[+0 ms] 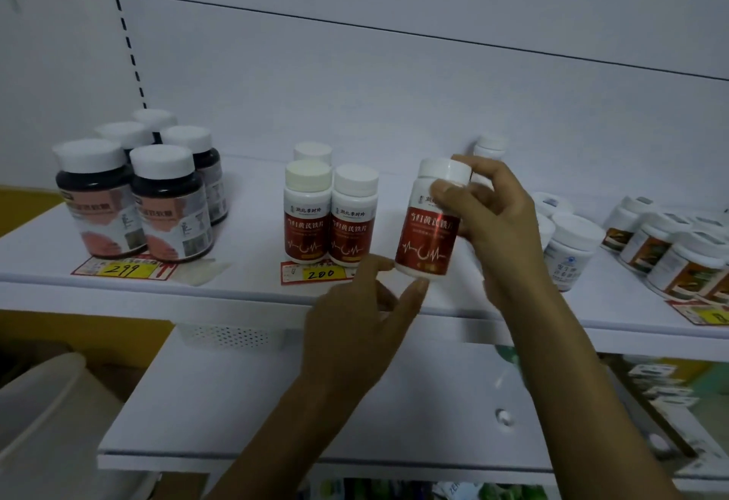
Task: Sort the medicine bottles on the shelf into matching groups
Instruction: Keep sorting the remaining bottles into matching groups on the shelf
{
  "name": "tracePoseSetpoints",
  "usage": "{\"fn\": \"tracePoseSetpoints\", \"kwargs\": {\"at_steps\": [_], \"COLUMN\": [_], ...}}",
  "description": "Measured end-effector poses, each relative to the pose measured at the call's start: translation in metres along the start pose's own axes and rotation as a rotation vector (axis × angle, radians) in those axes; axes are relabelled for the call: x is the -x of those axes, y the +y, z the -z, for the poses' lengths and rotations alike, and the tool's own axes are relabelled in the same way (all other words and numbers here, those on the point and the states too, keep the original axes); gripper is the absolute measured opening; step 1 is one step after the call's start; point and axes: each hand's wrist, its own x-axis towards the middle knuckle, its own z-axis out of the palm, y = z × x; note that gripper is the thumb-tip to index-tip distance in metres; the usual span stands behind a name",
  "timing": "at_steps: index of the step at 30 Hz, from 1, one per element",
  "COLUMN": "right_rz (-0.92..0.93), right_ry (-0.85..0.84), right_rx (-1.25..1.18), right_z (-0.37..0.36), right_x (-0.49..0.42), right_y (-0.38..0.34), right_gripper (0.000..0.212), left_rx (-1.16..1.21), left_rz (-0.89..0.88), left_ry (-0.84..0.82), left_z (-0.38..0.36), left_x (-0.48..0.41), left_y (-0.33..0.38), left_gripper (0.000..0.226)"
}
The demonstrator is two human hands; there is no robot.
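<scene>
The right hand point(501, 231) is gripping the slightly tilted bottle point(428, 239) near its cap, the left hand point(355, 326) pinching its base, the matching pair point(329, 223) standing just left.

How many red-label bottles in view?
3. Left bottle and right bottle stand on the shelf behind the 200 price tag. Third bottle is held: right hand grips its top, left hand pinches its base. Two white caps behind may be more; labels hidden.

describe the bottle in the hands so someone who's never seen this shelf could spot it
On the white shelf, find the standing red-label bottles behind the yellow 200 price tag. Just right of them is the held bottle: same white cap and red label, but tilted, with the right hand gripping its top.
</scene>
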Motion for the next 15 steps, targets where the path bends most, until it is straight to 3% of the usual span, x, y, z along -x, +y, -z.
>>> {"fn": "tracePoseSetpoints", "kwargs": {"at_steps": [4, 7, 11, 15], "right_rz": [0.033, -0.028, -0.150, -0.315], "right_ry": [-0.027, -0.107, -0.284, -0.469], "right_rx": [0.157, 0.286, 0.396, 0.374], "right_z": [-0.002, -0.004, -0.017, -0.031], "right_x": [-0.027, -0.052, -0.087, -0.113], "right_y": [-0.012, -0.013, -0.009, -0.001], "right_gripper": [0.034, 0.051, 0.047, 0.046], "left_rx": [-0.156, -0.307, -0.620, -0.701], "left_rz": [-0.386, -0.571, -0.497, -0.448], "left_ry": [0.388, 0.531, 0.363, 0.194], "left_z": [0.005, 0.024, 0.048, 0.055], "left_x": [-0.002, -0.022, -0.053, -0.062], "left_y": [-0.020, -0.020, -0.018, -0.023], "left_gripper": [0.033, 0.036, 0.061, 0.062]}}
